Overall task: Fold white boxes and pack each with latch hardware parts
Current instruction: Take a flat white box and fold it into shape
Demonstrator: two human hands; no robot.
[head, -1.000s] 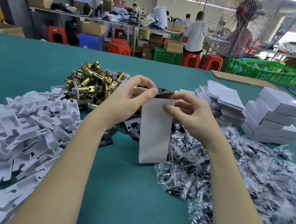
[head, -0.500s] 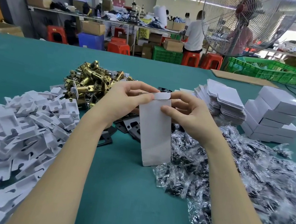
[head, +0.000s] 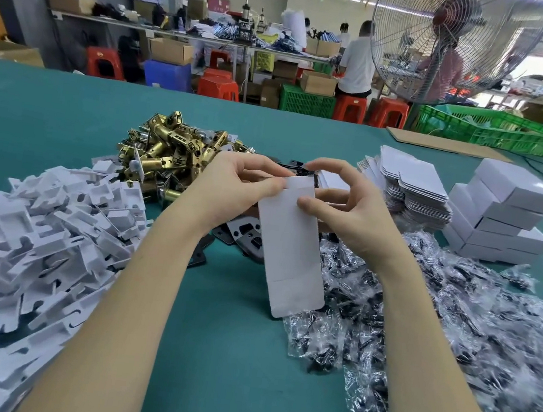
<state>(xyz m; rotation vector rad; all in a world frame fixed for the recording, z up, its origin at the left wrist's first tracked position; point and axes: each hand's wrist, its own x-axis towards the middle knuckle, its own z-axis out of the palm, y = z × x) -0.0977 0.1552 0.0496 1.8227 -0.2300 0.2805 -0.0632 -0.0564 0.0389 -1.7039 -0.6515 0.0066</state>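
A white box hangs upright above the green table, its lower flap sticking out unfolded. My left hand pinches its upper left edge near the top flap. My right hand holds the upper right side, thumb pressed on the front face, fingers curled behind. Brass latch bodies lie piled behind my left hand. Dark strike plates lie under the box. Bagged screws spread to the right.
A heap of white card inserts fills the left. Flat box blanks and a stack of folded white boxes stand at the right. A fan, a green crate and people at benches are beyond the table.
The box's top flap has been folded down from open to nearly closed. The box has tilted a little, its bottom swinging right. Both hands stay at its top.
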